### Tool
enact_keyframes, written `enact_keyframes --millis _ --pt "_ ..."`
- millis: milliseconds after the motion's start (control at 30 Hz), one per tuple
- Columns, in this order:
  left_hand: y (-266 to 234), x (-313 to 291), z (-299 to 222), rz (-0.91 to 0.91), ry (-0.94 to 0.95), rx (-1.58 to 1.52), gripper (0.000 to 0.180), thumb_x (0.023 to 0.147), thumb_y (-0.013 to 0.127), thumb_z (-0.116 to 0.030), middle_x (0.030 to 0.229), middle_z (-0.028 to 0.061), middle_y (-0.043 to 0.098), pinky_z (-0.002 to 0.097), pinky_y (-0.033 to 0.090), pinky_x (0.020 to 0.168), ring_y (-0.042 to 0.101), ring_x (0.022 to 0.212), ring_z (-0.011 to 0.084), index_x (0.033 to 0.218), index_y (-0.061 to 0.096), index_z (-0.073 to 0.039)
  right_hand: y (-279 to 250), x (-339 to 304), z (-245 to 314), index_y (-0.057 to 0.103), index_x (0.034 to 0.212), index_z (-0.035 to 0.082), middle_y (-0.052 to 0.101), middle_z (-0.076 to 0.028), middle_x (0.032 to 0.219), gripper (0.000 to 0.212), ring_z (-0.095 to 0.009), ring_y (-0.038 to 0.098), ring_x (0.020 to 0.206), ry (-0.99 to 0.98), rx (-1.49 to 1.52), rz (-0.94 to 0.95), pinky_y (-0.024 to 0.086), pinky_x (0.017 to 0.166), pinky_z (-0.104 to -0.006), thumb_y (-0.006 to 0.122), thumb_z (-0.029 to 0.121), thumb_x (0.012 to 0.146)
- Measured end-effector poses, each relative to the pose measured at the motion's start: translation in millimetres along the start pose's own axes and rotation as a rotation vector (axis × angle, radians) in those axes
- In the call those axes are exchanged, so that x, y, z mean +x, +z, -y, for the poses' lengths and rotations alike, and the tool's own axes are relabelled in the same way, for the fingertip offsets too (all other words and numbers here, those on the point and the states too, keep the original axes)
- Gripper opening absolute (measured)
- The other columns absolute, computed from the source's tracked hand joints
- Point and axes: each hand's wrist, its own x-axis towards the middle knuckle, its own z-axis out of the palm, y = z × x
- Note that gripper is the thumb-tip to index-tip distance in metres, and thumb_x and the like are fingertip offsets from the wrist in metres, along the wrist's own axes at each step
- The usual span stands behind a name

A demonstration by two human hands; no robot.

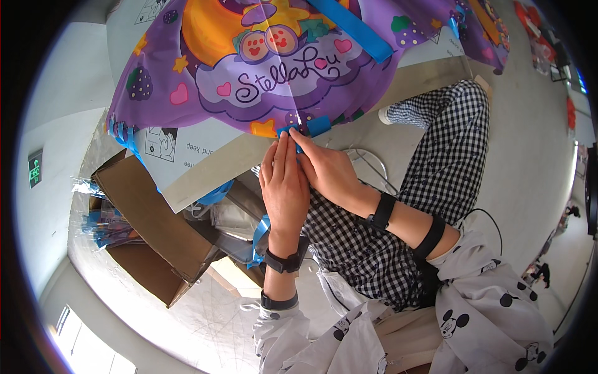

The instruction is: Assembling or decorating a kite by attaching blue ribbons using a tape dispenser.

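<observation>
A shiny purple sheet (218, 109) with a cartoon print, scalloped edges and a crease down its middle lies over a board. At the middle of its near edge is a short blue ribbon (319, 126). My left hand (283, 181) has its fingers stretched close together, their tips pressed on this ribbon. Alongside and touching it, my right hand (327, 171) has its fingertips closed on the same spot, with the thumb side partly hidden. Another wide blue ribbon (358, 31) crosses the sheet's upper right.
The sheet rests on a white printed board (187, 177) with a pale edge. Left of my legs stands an open cardboard box (146, 212), with plastic-wrapped pieces (106, 227) beside it. A blue ribbon (260, 240) hangs by my left wrist. My checked trouser leg (445, 149) extends at right.
</observation>
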Motion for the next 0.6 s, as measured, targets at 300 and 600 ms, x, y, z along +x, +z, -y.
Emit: enact_keyframes --millis 300,600 --pt "-0.9 1.5 -0.4 0.004 -0.001 -0.008 0.045 0.087 0.052 -0.001 0.136 0.0116 0.051 0.0419 0.037 0.103 0.047 0.124 0.0299 0.132 0.051 -0.002 0.1 0.0 0.1 0.043 0.139 0.008 0.065 -0.019 0.081 0.052 -0.034 0.065 0.069 -0.004 -0.015 -0.003 0.05 0.058 -0.0408 0.057 0.007 0.089" --pt "-0.7 2.4 -1.1 0.006 0.003 0.016 0.044 0.087 0.052 -0.001 0.135 0.0118 0.051 0.042 0.037 0.103 0.047 0.123 0.0299 0.131 0.052 -0.002 -0.1 0.1 0.2 0.043 0.138 0.007 0.065 -0.019 0.08 0.051 -0.034 0.065 0.068 0.002 -0.009 0.0 0.05 0.057 -0.041 0.056 0.008 0.089"
